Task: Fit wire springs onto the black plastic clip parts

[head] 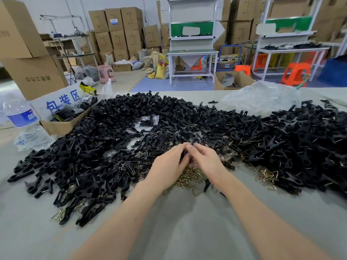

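Both hands meet at centre, over the near edge of the pile of black clip parts. Left hand: fingers curled inward, tips pressed against the right hand's tips, gripping a black clip part whose end pokes up between the fingertips. Right hand: fingers curled and bunched together, pinching the same part from the right. Can't tell whether a spring is in the grip, as the fingers hide it.

Loose wire springs, brass-coloured, lie in a heap just under and near the hands, touching the pile. More springs lie to the right at the pile's near edge. The pile spreads across the grey table from left to right.

Far left: water bottle, and a cardboard box touching the pile. Far right: clear plastic bag.
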